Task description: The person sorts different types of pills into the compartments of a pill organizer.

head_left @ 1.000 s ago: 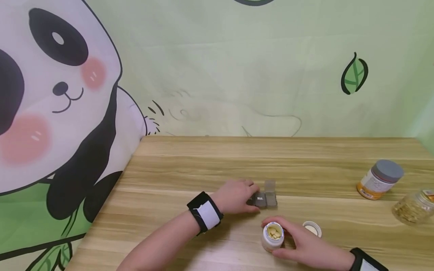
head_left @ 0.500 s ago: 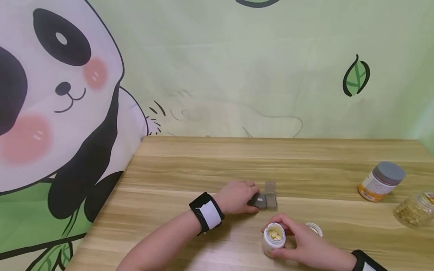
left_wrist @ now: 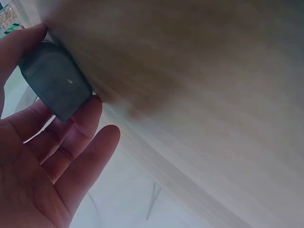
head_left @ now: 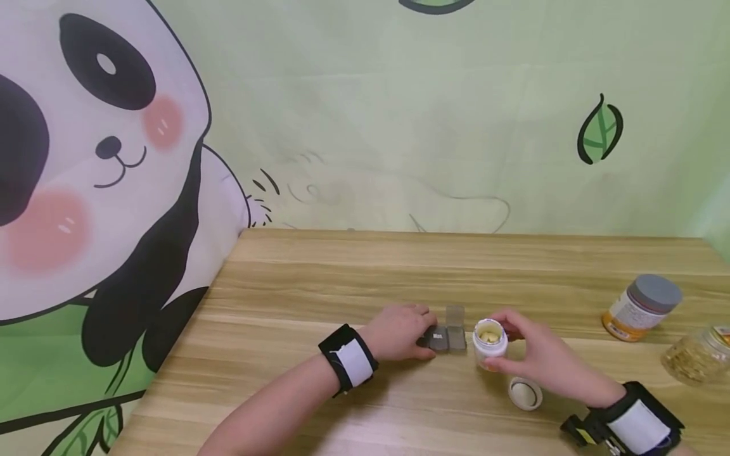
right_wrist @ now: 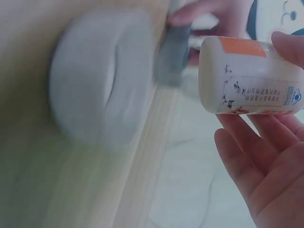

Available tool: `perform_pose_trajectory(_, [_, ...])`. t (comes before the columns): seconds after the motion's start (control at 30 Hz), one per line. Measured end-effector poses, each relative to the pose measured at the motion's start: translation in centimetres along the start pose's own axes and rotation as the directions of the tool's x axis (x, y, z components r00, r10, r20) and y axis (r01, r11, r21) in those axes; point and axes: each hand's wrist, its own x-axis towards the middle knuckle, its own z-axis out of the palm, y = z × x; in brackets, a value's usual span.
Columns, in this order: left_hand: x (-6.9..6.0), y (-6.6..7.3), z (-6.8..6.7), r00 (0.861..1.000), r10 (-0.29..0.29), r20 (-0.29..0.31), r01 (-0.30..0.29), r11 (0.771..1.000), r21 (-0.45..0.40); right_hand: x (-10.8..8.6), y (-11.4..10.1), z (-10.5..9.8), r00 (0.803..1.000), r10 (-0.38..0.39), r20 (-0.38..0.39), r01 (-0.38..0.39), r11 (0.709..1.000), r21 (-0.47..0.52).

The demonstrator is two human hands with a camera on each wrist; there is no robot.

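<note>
My left hand (head_left: 396, 332) rests at the table and grips a small grey pill organizer (head_left: 438, 339) between thumb and fingers. Its right-end compartment has the clear flap raised; the left end is hidden under my fingers. In the left wrist view the organizer's grey end (left_wrist: 59, 80) shows between thumb and fingertips. My right hand (head_left: 542, 358) holds a white pill bottle (head_left: 489, 356), uncapped, with pale yellow tablets inside. The labelled bottle (right_wrist: 251, 78) appears lifted off the table in the right wrist view. Just right of the organizer, it is slightly tilted.
A white bottle cap (head_left: 525, 394) lies on the wooden table below my right hand. Farther right stand a jar with a grey lid (head_left: 641, 307) and a clear jar with yellowish contents (head_left: 692, 356). A panda-printed cloth (head_left: 365, 126) hangs behind the table.
My right hand has moved the bottle up and right in the head view, toward the organizer's right end, uncovering the cap. The left hand and organizer have stayed put.
</note>
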Motion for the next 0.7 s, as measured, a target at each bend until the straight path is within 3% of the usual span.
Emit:
perform_pose_trajectory(0.3, [-0.2,0.2,0.0,1.000,0.009,-0.005,-0.009,1.000,0.002,0.6,2.0,0.3,0.999,-0.043,0.000,0.043,0.991,-0.128])
perform_pose_trajectory(0.7, [-0.1,0.1,0.0,1.000,-0.007,-0.003,0.007,1.000,-0.007,1.1,2.8,0.5,0.991,-0.125,0.042,0.132,0.944,-0.303])
